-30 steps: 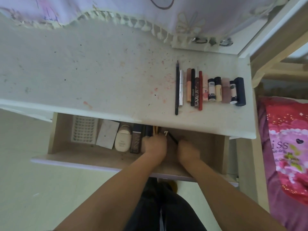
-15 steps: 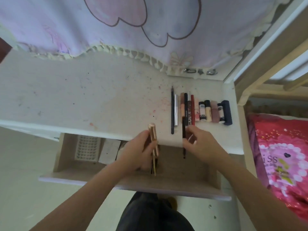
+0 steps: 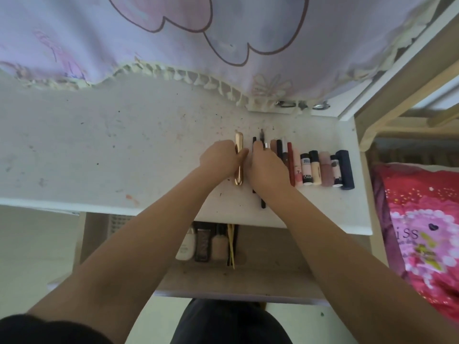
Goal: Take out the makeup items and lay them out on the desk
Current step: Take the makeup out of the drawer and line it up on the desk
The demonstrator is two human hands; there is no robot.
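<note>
Head view: my left hand [image 3: 221,158] pinches the gold tube [image 3: 239,161] down on the desk [image 3: 111,155], its long axis running away from me, parallel to the row of makeup [image 3: 320,168]. Right hand [image 3: 267,167] pins a thin black pencil [image 3: 254,167] just beside it. Drawer [image 3: 260,274] waits below, more items inside.

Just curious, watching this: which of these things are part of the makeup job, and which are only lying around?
Part of the job:
- gold tube in left hand
- black pencil under right hand
- row of makeup on desk
- items in open drawer

Just lying about:
- curtain
- red bedding
</note>
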